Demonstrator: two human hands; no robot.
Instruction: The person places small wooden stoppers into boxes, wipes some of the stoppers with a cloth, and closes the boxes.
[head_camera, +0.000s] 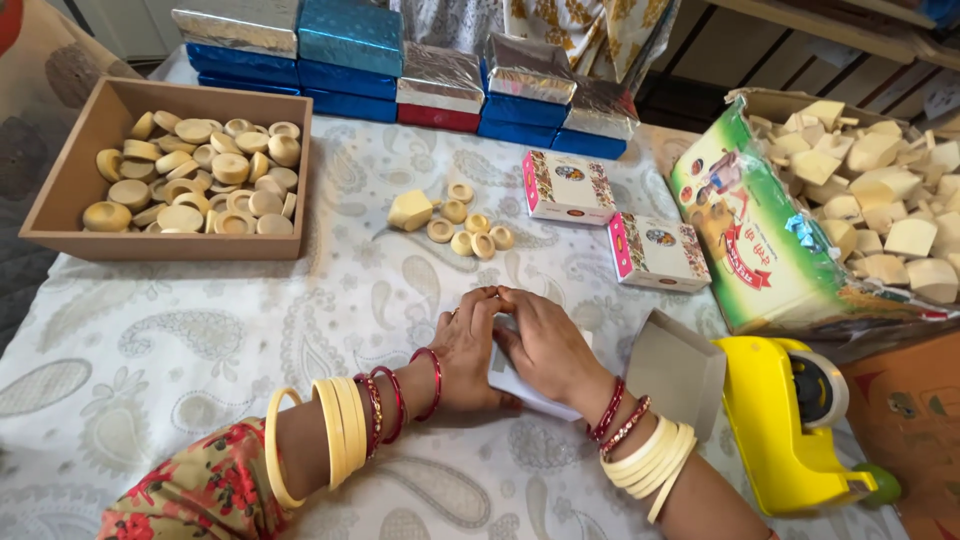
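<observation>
— What have you got under your palms there?

— A small white box (525, 385), flat on the bench (200, 340) right in front of me. My left hand (470, 350) is curled over its near-left side and my right hand (545, 345) is folded over the top, fingertips of both meeting at the far edge. Both are closed down on it, pressing more than gripping

— So what worries you?

— Mostly that I can barely see it. My hands cover nearly all of the box, so if a flap is skewed I'd likely crease it crooked. The card looks thin; I'd guess hard pressure could buckle a wall

— And the stuff around you?

— The grey card piece (675, 370) stands just beside my right wrist, and the yellow tape dispenser (790, 420) is right behind that. A careless swing of that forearm, bangles and all, could knock the card flat or shove the dispenser toward the bench edge

— The wooden bits?

— The loose rings and block (455, 222) lie a little beyond my fingers, apart from the box. If I slide it forward, I could scatter them. The two printed boxes (610, 215) and the tray of wooden discs (170, 165) are far enough off, I think
</observation>
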